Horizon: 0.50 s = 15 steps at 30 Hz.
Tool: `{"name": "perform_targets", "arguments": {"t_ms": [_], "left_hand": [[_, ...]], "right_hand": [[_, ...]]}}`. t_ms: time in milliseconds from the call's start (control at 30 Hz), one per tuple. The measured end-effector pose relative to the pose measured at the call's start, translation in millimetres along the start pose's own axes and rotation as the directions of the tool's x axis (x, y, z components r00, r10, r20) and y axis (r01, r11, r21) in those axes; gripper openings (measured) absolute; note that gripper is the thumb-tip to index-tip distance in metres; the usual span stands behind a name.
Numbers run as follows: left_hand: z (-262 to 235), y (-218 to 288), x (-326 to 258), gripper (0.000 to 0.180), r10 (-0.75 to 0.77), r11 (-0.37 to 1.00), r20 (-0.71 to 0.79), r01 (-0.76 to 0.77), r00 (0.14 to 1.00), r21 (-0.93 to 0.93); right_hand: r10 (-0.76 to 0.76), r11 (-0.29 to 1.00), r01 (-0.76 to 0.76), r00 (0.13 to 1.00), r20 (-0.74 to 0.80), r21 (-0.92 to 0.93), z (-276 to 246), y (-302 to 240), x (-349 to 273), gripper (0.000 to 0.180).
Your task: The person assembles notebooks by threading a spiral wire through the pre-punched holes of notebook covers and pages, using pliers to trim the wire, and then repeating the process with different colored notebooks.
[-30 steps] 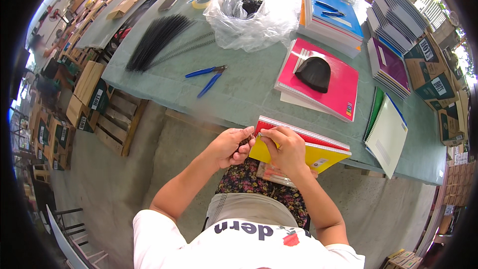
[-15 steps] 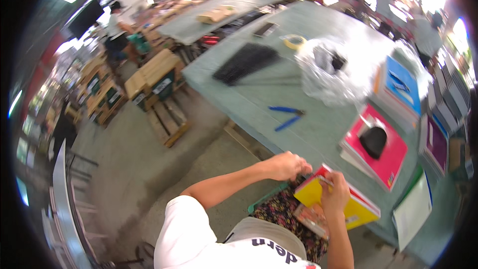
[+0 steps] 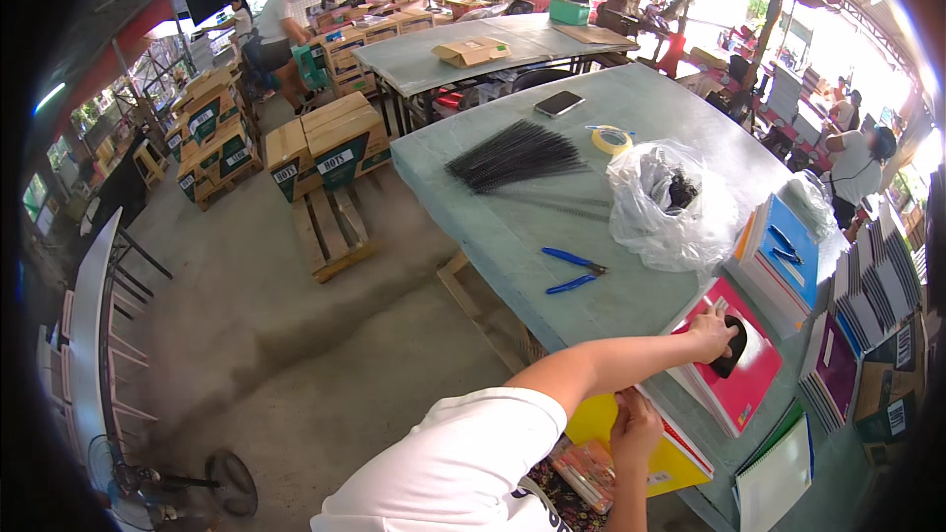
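My left hand [image 3: 711,335] reaches across to the right, its fingers bent over the near edge of a rounded black object [image 3: 732,359] whose kind I cannot make out. That object rests on a stack of pink-covered notebooks [image 3: 751,396]. My right hand [image 3: 637,426] grips the upper edge of a yellow-covered notebook [image 3: 680,461], which is tilted at the table's edge above my lap. My left forearm hides part of the yellow notebook. Blue-handled pliers [image 3: 574,272] lie spread on the green table [image 3: 493,246].
Black binding coils [image 3: 517,155], a phone [image 3: 560,103], yellow tape [image 3: 612,141] and a clear plastic bag [image 3: 670,207] lie farther back. Blue-covered notebooks [image 3: 783,261] stand stacked at right, beside purple notebooks [image 3: 836,365]. A white spiral notebook [image 3: 778,478] lies nearer. Boxes on pallets [image 3: 335,236] stand left.
My left hand has moved from beside the yellow notebook over to the black object on the pink stack. My right hand still holds the yellow notebook. The view has shifted.
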<state>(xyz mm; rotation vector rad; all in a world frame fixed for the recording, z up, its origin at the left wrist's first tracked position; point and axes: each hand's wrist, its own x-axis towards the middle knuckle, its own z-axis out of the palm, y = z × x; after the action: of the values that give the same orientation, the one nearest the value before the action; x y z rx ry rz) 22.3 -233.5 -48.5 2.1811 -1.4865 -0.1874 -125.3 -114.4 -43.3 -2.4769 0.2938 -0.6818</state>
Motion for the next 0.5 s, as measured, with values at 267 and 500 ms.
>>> {"name": "perform_targets", "arguments": {"t_ms": [267, 500], "left_hand": [[-105.1, -6.1, -109.1, 0.042, -0.1, 0.834, -0.461, -0.178, 0.882, -0.523], [-88.5, -16.4, -247.6, 0.037, 0.032, 0.991, -0.269, -0.064, 0.963, -0.114]], "right_hand": [[0.274, 0.952, -0.265, 0.961, 0.034, -0.155, -68.8, 20.5, -30.1, 0.01], [0.189, 0.958, -0.202, 0.978, -0.084, -0.202, -72.4, 45.6, -44.8, 0.014]]}}
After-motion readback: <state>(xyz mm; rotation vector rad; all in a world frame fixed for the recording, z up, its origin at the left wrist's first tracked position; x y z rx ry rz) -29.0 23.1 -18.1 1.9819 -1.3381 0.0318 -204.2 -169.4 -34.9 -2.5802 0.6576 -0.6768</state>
